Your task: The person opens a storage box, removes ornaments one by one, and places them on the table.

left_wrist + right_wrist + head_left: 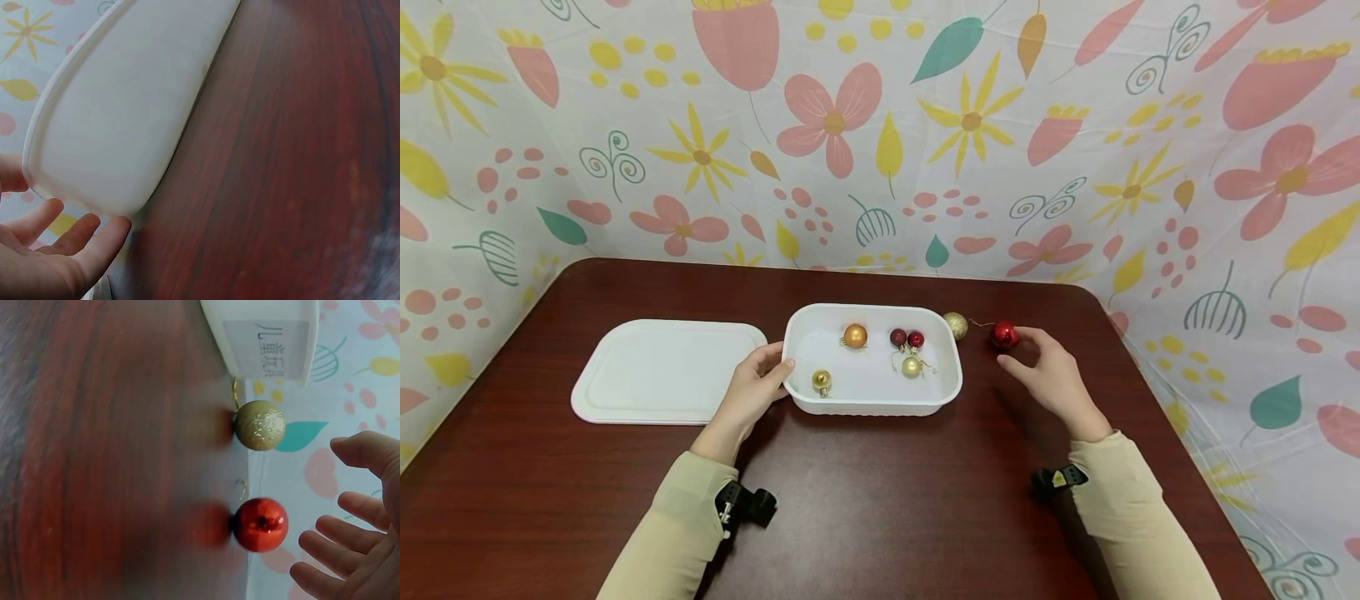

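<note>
A white plastic box (pixel 872 408) stands on the table with several small bauble ornaments inside: an orange-gold one (pixel 854 336), a shiny gold one (pixel 822 382), two dark red ones and a pale gold one (pixel 912 367). My left hand (pixel 756 382) grips its left end, thumb over the rim and fingers against the outer wall (pixel 94 125). To the right of the box lie a glittery gold bauble (pixel 260 425) and a shiny red bauble (pixel 260 525). Close by the red one is my right hand (pixel 1055 379), fingers spread and holding nothing.
A white lid (pixel 655 375) lies flat on the dark wooden table (pixel 880 500), left of the box and partly behind my left hand. The box's right end carries a printed label (pixel 269 350). A patterned cloth (pixel 835 208) hangs behind the table and along its sides.
</note>
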Action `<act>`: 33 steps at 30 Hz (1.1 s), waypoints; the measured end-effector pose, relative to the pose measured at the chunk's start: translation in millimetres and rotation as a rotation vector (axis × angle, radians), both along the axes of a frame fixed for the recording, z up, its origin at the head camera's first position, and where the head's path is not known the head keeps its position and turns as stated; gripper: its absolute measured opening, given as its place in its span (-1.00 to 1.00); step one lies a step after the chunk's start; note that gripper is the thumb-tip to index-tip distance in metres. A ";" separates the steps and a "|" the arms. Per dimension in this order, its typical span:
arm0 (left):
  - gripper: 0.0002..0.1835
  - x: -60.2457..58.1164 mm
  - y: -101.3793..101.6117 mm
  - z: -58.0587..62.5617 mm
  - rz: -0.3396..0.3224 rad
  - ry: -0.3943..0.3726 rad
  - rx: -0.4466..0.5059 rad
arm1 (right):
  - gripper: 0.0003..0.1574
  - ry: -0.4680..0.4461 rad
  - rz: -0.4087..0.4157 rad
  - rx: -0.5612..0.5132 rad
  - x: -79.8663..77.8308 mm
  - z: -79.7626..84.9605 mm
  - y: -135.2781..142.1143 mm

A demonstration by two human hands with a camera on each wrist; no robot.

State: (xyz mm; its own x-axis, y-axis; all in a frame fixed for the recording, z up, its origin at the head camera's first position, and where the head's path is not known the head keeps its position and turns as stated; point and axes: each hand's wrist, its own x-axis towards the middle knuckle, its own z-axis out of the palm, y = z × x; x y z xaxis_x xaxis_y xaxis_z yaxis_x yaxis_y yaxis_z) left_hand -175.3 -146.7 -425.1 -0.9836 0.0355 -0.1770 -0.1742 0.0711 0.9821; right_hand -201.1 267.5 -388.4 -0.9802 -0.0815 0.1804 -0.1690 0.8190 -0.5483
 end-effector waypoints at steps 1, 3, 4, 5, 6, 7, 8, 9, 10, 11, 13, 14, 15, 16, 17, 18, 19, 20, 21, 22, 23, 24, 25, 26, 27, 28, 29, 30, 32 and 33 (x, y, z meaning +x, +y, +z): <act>-0.49 0.0 0.1 0.0 0.001 0.000 -0.001 | -0.30 0.002 0.004 -0.002 -0.3 0.9 -1.3; -0.49 0.1 0.3 0.1 0.002 0.001 -0.003 | -0.30 0.005 0.011 -0.006 -0.9 2.8 -4.0; -0.49 0.1 0.3 0.1 0.003 0.001 -0.005 | -0.30 0.004 0.013 -0.009 -1.3 3.5 -5.4; -0.49 0.1 0.3 0.1 0.004 0.000 -0.006 | -0.30 0.004 0.016 -0.013 -1.5 4.4 -6.9; -0.49 0.2 0.3 0.2 0.005 -0.001 -0.008 | -0.30 0.003 0.020 -0.016 -1.6 5.1 -8.3; -0.49 0.2 0.2 0.2 0.005 -0.001 -0.008 | -0.30 0.004 0.023 -0.018 -1.7 5.8 -9.9; -0.49 0.2 0.2 0.2 0.005 -0.003 -0.009 | -0.30 0.003 0.027 -0.021 -1.9 6.5 -11.3; -0.49 0.2 0.1 0.2 0.005 -0.003 -0.009 | -0.30 0.004 0.030 -0.024 -2.1 7.0 -12.7; -0.49 0.2 0.1 0.3 0.006 -0.003 -0.008 | -0.30 0.004 0.035 -0.026 -2.4 7.5 -14.2; -0.49 0.2 0.0 0.3 0.006 -0.003 -0.008 | -0.30 0.004 0.039 -0.028 -2.8 7.9 -15.5; -0.49 0.3 0.0 0.5 0.006 -0.004 -0.007 | -0.31 0.003 0.047 -0.030 -3.7 8.5 -18.4; -0.49 0.3 0.0 0.5 0.006 -0.004 -0.006 | -0.31 0.003 0.051 -0.033 -4.0 8.9 -20.0; -0.49 0.3 0.0 0.5 0.006 -0.004 -0.006 | -0.32 0.003 0.055 -0.036 -4.5 9.2 -21.5; -0.49 0.3 0.1 0.4 0.006 -0.003 -0.006 | -0.32 0.004 0.059 -0.039 -4.8 9.6 -23.2; -0.49 0.2 0.1 0.4 0.006 -0.003 -0.006 | -0.33 0.005 0.064 -0.040 -5.3 9.9 -24.8; -0.49 0.2 0.2 0.2 0.007 -0.002 -0.006 | -0.33 0.006 0.068 -0.041 -5.7 10.2 -26.5; -0.49 0.0 0.3 0.1 0.006 0.000 -0.006 | -0.34 0.007 0.070 -0.042 -6.2 10.3 -28.1; -0.49 -0.1 0.4 0.0 0.006 0.001 -0.007 | -0.34 0.008 0.072 -0.043 -6.6 10.5 -29.8; -0.49 -0.2 0.5 -0.2 0.007 0.002 -0.008 | -0.34 0.009 0.074 -0.041 -7.1 10.6 -31.4; -0.49 -0.2 0.6 -0.4 0.007 0.004 -0.007 | -0.35 0.009 0.075 -0.040 -7.6 10.7 -33.0; -0.49 -0.3 0.6 -0.6 0.008 0.005 -0.006 | -0.35 0.009 0.077 -0.042 -8.1 10.7 -34.5; -0.49 -0.2 0.7 -0.7 0.008 0.006 -0.006 | -0.36 0.006 0.080 -0.047 -8.4 10.9 -36.4; -0.49 -0.3 0.6 -0.9 0.007 0.006 -0.004 | -0.36 0.004 0.082 -0.050 -8.8 10.9 -38.1; -0.49 -0.2 0.6 -1.0 0.007 0.005 -0.003 | -0.37 0.001 0.087 -0.057 -9.1 11.0 -39.9; -0.49 -0.2 0.5 -1.1 0.007 0.004 -0.002 | -0.37 0.000 0.091 -0.061 -9.3 11.0 -41.7; -0.49 -0.2 0.5 -1.1 0.007 0.002 -0.003 | -0.38 -0.003 0.096 -0.068 -9.6 10.9 -43.4; -0.49 -0.1 0.4 -1.1 0.007 0.001 -0.003 | -0.38 -0.005 0.100 -0.072 -9.5 11.1 -45.3; -0.49 0.0 0.5 -1.1 0.006 0.000 -0.004 | -0.38 -0.008 0.103 -0.072 -9.5 11.1 -47.1; -0.49 0.1 0.5 -1.1 0.007 -0.002 -0.008 | -0.37 -0.009 0.108 -0.072 -9.4 11.5 -50.3; -0.49 0.1 0.5 -1.2 0.007 -0.001 -0.009 | -0.37 -0.010 0.110 -0.071 -9.6 11.5 -51.8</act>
State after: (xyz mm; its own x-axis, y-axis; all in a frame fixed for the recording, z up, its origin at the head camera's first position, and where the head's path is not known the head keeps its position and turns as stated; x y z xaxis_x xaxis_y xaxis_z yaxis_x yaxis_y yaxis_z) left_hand -175.2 -146.1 -426.3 -0.9836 0.0267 -0.1785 -0.1759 0.0787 0.9812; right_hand -210.6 215.7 -376.9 -0.9678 -0.1759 0.1799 -0.2499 0.7548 -0.6065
